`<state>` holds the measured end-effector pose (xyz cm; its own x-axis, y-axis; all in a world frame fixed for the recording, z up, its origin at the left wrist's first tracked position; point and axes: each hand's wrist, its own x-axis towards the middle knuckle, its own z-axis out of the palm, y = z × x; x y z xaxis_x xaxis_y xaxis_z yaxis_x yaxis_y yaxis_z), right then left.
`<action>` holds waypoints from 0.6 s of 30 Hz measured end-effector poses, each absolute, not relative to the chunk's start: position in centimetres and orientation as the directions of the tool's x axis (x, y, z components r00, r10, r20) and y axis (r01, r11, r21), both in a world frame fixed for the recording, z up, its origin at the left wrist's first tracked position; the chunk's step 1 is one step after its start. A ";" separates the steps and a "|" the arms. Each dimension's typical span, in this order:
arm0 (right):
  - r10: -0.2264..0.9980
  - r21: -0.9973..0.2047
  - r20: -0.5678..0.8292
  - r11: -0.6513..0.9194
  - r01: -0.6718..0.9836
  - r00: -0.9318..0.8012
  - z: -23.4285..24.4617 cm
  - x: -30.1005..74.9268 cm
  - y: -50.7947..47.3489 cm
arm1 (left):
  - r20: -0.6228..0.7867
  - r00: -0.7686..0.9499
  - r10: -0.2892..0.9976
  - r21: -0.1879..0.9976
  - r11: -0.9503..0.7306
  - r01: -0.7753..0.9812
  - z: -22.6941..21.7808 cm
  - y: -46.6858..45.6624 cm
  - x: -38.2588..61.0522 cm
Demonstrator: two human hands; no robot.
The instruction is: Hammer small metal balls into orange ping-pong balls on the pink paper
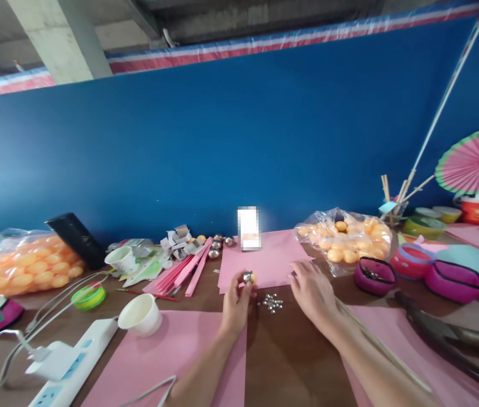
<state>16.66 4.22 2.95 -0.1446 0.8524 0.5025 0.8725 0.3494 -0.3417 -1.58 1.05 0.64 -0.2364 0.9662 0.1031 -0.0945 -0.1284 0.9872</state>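
Note:
My left hand (236, 299) pinches a small ball (248, 277), part silvery and part orange, and holds it just above the brown table. My right hand (309, 289) rests palm down on the table beside it, fingers loosely spread, touching the edge of a pink paper sheet (265, 261). Between the two hands lies a small pile of shiny silver studs (272, 303). A clear bag of orange balls (347, 237) sits just beyond my right hand.
A second bag of orange balls (23, 265) lies far left by a black device (76, 237). Two white paper cups (141, 314), a power strip (70, 364), pink paper strips (186, 271), magenta bowls (455, 280), thin wooden sticks (381, 347) and a pink paper fan (477, 161) surround the work area.

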 end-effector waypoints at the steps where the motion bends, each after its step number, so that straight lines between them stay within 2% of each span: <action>1: 0.873 -0.232 0.463 0.283 0.930 -0.150 3.3 17.1 4.2 | 0.114 -0.235 0.965 0.987 -0.136 -0.082 0.6 1.0 -1.6; 2: 0.900 -0.148 0.412 0.218 0.965 -0.140 3.6 17.6 4.2 | 0.127 -0.233 0.964 0.987 -0.146 -0.068 0.6 1.0 -1.6; 4: 0.953 -0.060 0.289 0.117 0.991 -0.095 4.1 18.7 4.4 | 0.159 -0.229 0.960 0.984 -0.173 -0.043 0.5 1.0 -1.7; 7: 0.995 -0.056 0.092 0.045 0.997 -0.039 4.1 20.0 5.0 | 0.187 -0.221 0.957 0.981 -0.194 -0.011 0.3 1.1 -1.8; 9: 0.997 -0.061 0.047 0.061 0.996 -0.058 3.8 20.4 5.2 | 0.193 -0.235 0.953 0.981 -0.192 0.027 0.1 1.3 -1.8; 13: 0.985 -0.028 0.127 0.121 0.992 -0.117 3.4 19.9 5.1 | 0.186 -0.261 0.947 0.982 -0.176 0.064 0.0 1.5 -1.9; 18: 0.929 0.049 0.331 0.160 0.986 -0.167 4.5 18.2 4.0 | 0.142 -0.251 0.958 0.990 -0.142 0.017 0.3 1.2 -1.7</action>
<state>18.20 3.95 4.48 -0.1669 0.9287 0.3312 0.9859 0.1599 0.0487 -1.66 1.24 0.25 -0.2506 0.9577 0.1418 0.0169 -0.1421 0.9897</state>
